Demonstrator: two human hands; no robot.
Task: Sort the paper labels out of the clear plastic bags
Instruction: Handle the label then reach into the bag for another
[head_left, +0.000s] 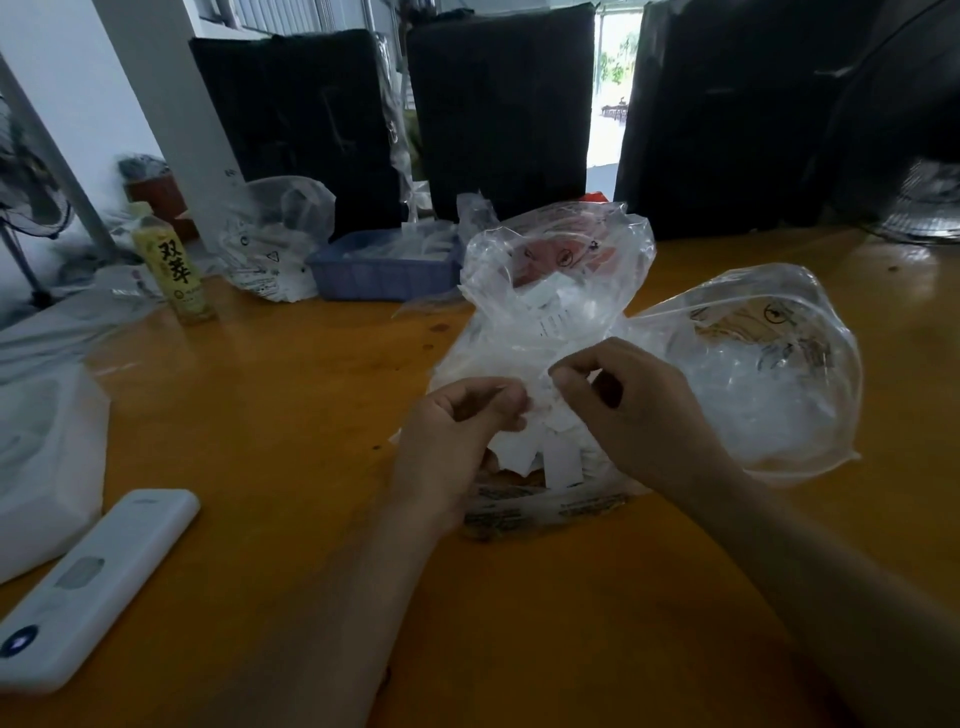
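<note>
Over the counter (291, 415), both hands pinch small paper labels (558, 457) above a clear bag (550, 291): left hand (457, 436) steadies the bunch, right hand (634, 410) likely peels one free. Another bag (769, 364) lies just right, probably awaiting sorting.

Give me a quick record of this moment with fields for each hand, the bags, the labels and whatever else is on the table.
left hand: fingers curled, pinching the white paper labels
right hand: grip pinching the same bunch of labels from the other side
middle clear bag: open, upright behind the hands, labels inside
right clear bag: puffed up, lying on the orange table
blue basket: behind, holding clear plastic
bottle: yellow label, upright, far left
white remote-like device: near left edge
</note>
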